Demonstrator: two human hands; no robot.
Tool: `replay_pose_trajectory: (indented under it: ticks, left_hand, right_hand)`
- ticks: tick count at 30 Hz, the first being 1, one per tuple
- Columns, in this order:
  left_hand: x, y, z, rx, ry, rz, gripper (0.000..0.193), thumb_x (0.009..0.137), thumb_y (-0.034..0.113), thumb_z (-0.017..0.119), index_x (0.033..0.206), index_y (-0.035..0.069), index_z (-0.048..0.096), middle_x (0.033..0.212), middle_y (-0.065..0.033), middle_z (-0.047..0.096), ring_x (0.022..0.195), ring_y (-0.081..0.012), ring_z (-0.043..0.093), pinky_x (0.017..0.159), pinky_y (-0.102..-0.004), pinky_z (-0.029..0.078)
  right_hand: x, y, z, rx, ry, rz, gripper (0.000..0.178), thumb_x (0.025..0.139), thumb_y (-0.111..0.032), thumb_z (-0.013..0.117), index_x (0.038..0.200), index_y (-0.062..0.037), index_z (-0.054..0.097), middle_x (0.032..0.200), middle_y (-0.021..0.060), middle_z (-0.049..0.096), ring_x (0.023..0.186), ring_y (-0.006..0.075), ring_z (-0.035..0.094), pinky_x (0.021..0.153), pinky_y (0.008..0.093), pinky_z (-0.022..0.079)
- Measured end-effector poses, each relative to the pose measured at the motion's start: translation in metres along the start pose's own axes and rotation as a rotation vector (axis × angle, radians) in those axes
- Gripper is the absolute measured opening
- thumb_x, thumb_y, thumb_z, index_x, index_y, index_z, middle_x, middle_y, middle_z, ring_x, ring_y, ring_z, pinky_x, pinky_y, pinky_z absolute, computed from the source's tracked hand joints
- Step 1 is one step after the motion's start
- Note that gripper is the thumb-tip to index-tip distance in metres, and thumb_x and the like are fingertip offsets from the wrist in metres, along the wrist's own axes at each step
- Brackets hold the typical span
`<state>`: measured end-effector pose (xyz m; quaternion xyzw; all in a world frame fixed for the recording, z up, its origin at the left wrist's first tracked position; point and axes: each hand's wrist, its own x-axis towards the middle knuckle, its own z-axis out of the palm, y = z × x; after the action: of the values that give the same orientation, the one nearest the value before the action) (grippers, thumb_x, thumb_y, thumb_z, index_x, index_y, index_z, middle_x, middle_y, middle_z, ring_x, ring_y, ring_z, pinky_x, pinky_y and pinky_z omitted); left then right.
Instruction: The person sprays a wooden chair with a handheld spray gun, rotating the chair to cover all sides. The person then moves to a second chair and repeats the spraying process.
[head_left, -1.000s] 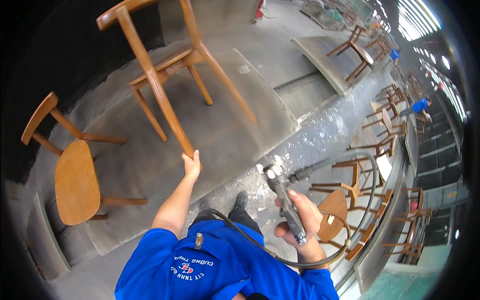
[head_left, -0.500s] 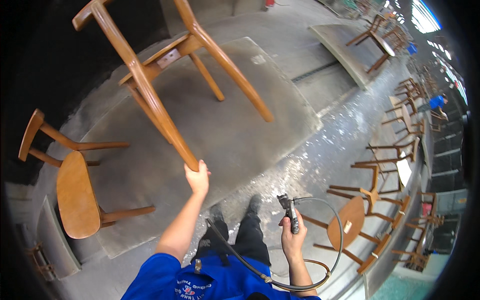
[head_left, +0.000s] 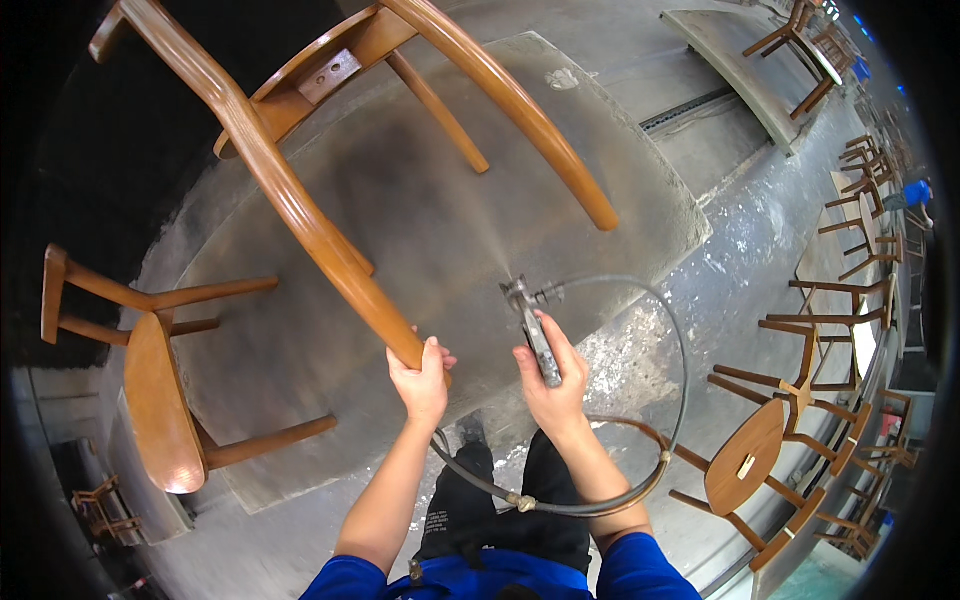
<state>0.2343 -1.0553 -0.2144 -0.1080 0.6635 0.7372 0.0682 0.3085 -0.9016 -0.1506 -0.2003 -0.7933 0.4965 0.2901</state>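
My left hand [head_left: 420, 388] is closed around the lower end of one leg of a glossy brown wooden chair [head_left: 285, 205], which it holds up tilted in front of me. The chair's other legs point away toward the right, and a pale block with holes shows on the seat's underside. In my right hand [head_left: 556, 392] is a metal spray gun [head_left: 533, 330], its nozzle pointing up toward the chair. A faint mist leaves the nozzle. From the gun a dark hose [head_left: 672, 320] loops out to the right and back beneath my forearms.
Beneath the held chair lies a large grey board [head_left: 450, 270]. Another brown chair [head_left: 160, 390] rests on its side at the left. A row of chairs [head_left: 745, 455] lines the right side. Farther off are a second grey board [head_left: 735, 75] and a person in blue [head_left: 915, 193].
My right hand has brought the spray gun up and left, closer to the chair, and mist now shows at its nozzle. The chair, still in my left hand, appears closer.
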Motion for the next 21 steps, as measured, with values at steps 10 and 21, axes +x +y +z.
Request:
replay_pose_trajectory:
  ticks: [10,21]
  left_hand:
    - [-0.007,-0.026,0.009,0.165,0.169,0.095,0.041,0.100,0.014,0.055,0.133,-0.001,0.035,0.081,-0.0129,0.062,0.061,-0.0204,0.064,0.057,-0.0309,0.053]
    - [-0.042,-0.053,0.051,0.350,0.416,-0.128,0.041,0.101,0.025,0.056,0.129,-0.001,0.043,0.073,-0.0128,0.063,0.058,-0.0212,0.064,0.055,-0.0324,0.051]
  right_hand:
    - [-0.010,0.114,-0.108,-0.020,-0.066,0.478,0.041,0.089,-0.009,0.073,0.127,0.0007,0.063,0.096,0.0148,0.072,0.087,0.0175,0.069,0.079,0.0328,0.054]
    - [0.218,0.152,-0.239,0.877,-0.128,0.658,0.069,0.097,-0.067,0.043,0.104,-0.0006,0.056,0.084,0.0069,0.062,0.073,0.0176,0.065,0.046,0.0226,0.039]
